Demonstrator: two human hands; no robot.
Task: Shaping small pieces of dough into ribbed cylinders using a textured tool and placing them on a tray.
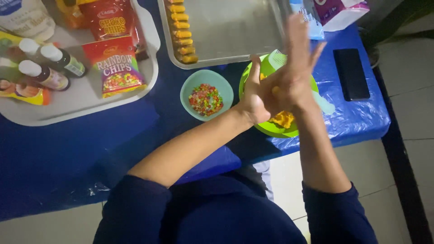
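Both forearms rose from dark blue sleeves pushed up near the elbows and met in front of the body — palms pressed flat together. The left hand (261,92) lay underneath, thumb pointing up and fingers wrapped across the other palm. The right hand (297,58) stood nearly upright against it, its fingers straight, slightly spread and blurred — the wrists crossed at an angle, right forearm steeper than left.

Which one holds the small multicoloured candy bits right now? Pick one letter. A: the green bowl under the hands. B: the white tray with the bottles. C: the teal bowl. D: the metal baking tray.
C: the multicoloured bits fill the teal bowl, which stands beside the green bowl holding orange dough.
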